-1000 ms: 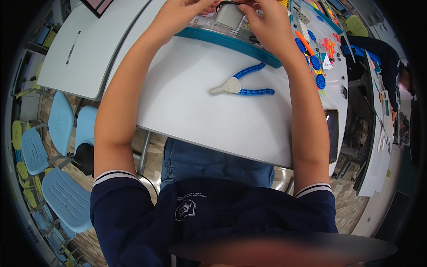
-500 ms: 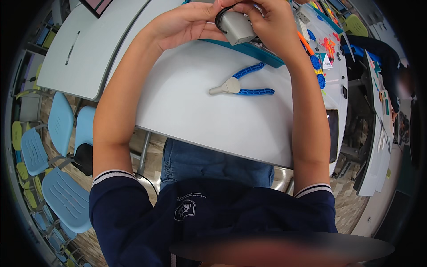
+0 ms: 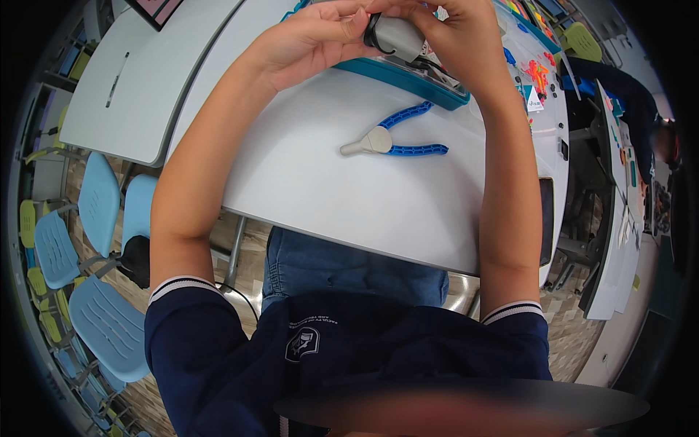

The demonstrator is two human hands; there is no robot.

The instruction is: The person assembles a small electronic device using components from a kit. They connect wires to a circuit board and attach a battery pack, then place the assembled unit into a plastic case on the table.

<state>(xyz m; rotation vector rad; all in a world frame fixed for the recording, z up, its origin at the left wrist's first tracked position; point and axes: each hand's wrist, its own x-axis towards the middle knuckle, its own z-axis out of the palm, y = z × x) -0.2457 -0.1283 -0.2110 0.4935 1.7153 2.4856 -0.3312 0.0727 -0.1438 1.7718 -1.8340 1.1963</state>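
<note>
Up at the far edge of the picture, both hands meet at a grey plastic block (image 3: 399, 38) with a black cable (image 3: 373, 33) looped around its left end. My left hand (image 3: 320, 40) is closed on the block's left end, thumb against the cable, palm turned partly up. My right hand (image 3: 459, 36) pinches at the block's upper right; its fingertips are partly cut off by the picture's edge. Underneath is a teal tray (image 3: 408, 84), its contents mostly hidden by the hands. Nearer me, a plier-like tool (image 3: 378, 140) with blue handles and a grey head lies spread on the white table (image 3: 342, 197).
Coloured plastic pieces (image 3: 537, 73) and a white card (image 3: 533, 98) lie beyond my right forearm. A dark flat device (image 3: 546, 218) rests at the table's right edge. Blue chairs (image 3: 109, 320) stand at the left, by another table (image 3: 138, 80). A person (image 3: 619, 87) bends over at the far right.
The block and both hands have shifted slightly right, and the block has turned a little. More of the teal tray's near edge shows. The plier-like tool has stayed put.
</note>
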